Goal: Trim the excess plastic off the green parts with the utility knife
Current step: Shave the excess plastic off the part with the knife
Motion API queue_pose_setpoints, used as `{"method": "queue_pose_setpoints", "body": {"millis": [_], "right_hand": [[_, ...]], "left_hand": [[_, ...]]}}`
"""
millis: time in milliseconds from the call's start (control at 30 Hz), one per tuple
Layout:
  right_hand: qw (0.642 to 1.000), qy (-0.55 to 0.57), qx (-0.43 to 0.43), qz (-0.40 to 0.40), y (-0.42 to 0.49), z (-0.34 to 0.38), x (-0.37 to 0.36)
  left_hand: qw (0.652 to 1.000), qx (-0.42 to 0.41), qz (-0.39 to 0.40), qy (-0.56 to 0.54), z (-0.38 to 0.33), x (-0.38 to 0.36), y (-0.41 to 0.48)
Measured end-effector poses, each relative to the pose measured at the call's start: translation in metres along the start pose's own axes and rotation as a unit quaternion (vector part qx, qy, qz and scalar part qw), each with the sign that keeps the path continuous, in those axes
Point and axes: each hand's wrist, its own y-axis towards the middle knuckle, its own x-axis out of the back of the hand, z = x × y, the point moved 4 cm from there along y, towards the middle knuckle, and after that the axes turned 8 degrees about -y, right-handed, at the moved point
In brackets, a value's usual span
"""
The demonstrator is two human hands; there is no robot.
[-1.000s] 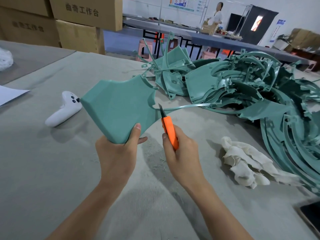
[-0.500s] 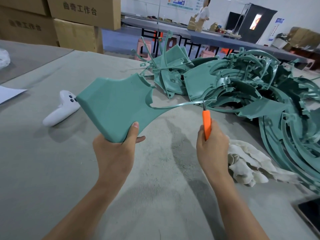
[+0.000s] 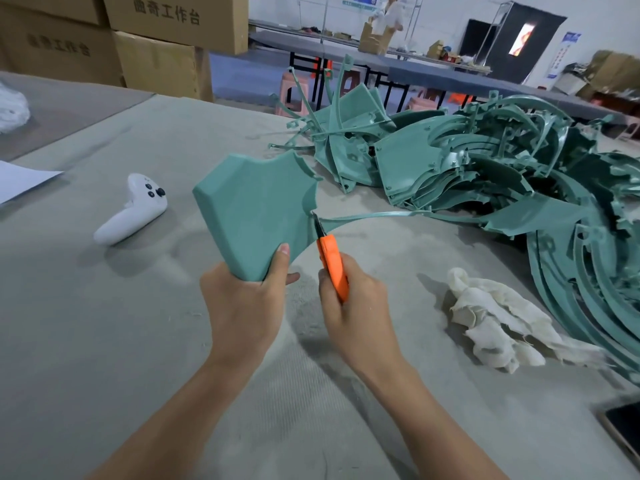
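Left hand (image 3: 242, 306) grips the bottom corner of one green part (image 3: 256, 216), thumb on the front face, fingers curled behind, holding it up off the grey surface (image 3: 104, 341). Right hand (image 3: 356, 306) is wrapped round the orange utility knife (image 3: 331, 268), blade up, tip touching the part's right edge. That is right where a thin strip of excess plastic (image 3: 374, 216) branches off toward the right. The strip is attached at the blade end; its far end runs into the heap, end point unclear. Dark flat object (image 3: 623, 434) at the bottom-right corner is cut off, maybe a phone. Crumpled white rag (image 3: 491, 320) lies right of the hands, white handheld controller (image 3: 133, 209) to the left, paper sheet (image 3: 20, 180) at the left edge. Beyond is a big pile of green parts (image 3: 485, 174), tangled with runners. Progress looks early: one part mid-trim, this strip not yet off, and most of the pile likely left. I can't tell which pieces are already trimmed. The fingers behind the part are hidden. Cardboard boxes (image 3: 166, 19) and long tables (image 3: 381, 67) sit at the back, and a person there is cut off by the top edge.
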Motion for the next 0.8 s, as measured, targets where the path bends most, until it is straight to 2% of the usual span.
{"method": "queue_pose_setpoints", "body": {"millis": [200, 433, 600, 800], "right_hand": [[0.999, 0.002, -0.03, -0.01, -0.001, -0.003, 0.006], [0.998, 0.002, -0.065, -0.018, -0.002, -0.007, 0.023], [0.995, -0.09, -0.037, 0.025, -0.006, -0.004, 0.018], [0.99, -0.131, -0.024, 0.044, -0.006, 0.0, 0.019]], "left_hand": [[1.0, 0.005, 0.003, 0.004, -0.004, -0.001, 0.001], [0.997, 0.068, -0.016, -0.023, -0.002, 0.006, 0.006], [0.997, 0.073, -0.032, -0.019, -0.001, 0.009, 0.009], [0.998, 0.051, -0.023, 0.021, -0.004, 0.008, 0.006]]}}
